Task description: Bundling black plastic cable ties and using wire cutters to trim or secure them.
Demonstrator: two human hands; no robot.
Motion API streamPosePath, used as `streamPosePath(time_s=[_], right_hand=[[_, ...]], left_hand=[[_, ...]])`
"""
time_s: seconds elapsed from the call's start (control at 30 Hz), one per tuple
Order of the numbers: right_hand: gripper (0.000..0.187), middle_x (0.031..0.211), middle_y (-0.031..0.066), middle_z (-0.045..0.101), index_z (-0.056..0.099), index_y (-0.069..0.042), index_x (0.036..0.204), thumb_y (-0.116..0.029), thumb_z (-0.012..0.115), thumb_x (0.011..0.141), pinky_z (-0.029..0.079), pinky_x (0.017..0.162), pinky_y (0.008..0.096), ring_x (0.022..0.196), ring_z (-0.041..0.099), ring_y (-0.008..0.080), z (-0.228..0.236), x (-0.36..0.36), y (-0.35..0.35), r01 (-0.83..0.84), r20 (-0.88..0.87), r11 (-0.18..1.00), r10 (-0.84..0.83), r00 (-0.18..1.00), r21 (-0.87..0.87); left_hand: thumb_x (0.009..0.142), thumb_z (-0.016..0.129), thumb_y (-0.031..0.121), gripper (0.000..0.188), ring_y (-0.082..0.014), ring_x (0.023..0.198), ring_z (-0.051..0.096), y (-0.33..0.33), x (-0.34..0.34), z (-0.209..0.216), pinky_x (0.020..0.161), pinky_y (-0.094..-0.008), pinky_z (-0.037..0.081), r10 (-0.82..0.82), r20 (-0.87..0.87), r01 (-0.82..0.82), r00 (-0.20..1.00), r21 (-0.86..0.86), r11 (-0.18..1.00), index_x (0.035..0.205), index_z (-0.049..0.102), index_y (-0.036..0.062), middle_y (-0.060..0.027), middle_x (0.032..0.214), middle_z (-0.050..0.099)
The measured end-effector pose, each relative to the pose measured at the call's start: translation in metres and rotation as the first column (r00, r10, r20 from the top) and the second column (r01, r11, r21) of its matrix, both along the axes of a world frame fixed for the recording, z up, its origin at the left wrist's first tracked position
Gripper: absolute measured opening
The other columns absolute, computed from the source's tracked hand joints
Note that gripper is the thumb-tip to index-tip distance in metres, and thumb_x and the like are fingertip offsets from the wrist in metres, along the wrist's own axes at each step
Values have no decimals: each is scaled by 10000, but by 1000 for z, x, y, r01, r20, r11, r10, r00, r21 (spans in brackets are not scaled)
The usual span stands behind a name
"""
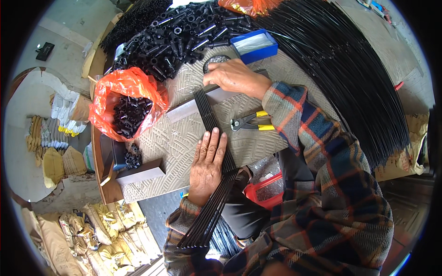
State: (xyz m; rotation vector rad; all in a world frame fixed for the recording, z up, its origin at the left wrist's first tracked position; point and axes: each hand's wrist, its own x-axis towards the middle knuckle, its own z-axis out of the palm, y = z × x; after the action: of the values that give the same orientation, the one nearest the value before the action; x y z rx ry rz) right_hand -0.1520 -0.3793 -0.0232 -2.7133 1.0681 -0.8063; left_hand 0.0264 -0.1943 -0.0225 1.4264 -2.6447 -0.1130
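A flat row of thin black rods [208, 117] lies over a metal angle strip [182, 109], running toward my lap, where the ends fan out over my left sleeve. Stretched out on the rods, my left hand [209, 165] presses them to the ribbed mat with its fingers straight. My right hand [232, 76] is just past the rods' far tips, beside a round dark dish [216, 59]. Its fingers are curled together, and what they may pinch is hidden. Yellow-handled pliers [248, 124] rest on the mat [156, 147] to the right of the rods.
Black tubular parts [179, 37] are heaped at the back. An orange-red bag [159, 99] at left holds small black pieces. A blue box [260, 54] of thin clear strips stands behind my right hand. Long black rods [340, 69] fill the right side. Another angle piece [140, 174] lies front left.
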Motion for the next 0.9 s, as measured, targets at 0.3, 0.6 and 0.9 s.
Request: streamPosePath(time_s=[0.3,0.6,0.9], right_hand=[[113,883,60,594,562,-114,908,-85,541,801,456,642,389,792,607,270,0,14,-3,-61,-7,991,62,998,116],[66,834,78,583,564,-97,824,-93,562,759,443,623,402,782,601,282,4,2,6,116,-134,991,-124,983,-66],[61,738,48,564,535,-92,684,-107,571,731,437,619,403,724,583,275,8,-18,-1,56,13,997,-57,998,56]], left_hand=[[762,480,589,834,-305,1320,214,1,7,0,1079,-418,144,-3,-13,3,1000,-5,1000,1358,283,40,-150,1423,234],[793,487,490,762,-324,1314,217,4,14,-9,1067,-409,203,-28,2,28,1000,-37,999,1362,264,35,-175,1423,213],[736,536,546,842,-341,1297,246,0,4,1,1057,-411,231,-98,-98,93,990,-53,994,1346,291,20,-192,1402,245]])
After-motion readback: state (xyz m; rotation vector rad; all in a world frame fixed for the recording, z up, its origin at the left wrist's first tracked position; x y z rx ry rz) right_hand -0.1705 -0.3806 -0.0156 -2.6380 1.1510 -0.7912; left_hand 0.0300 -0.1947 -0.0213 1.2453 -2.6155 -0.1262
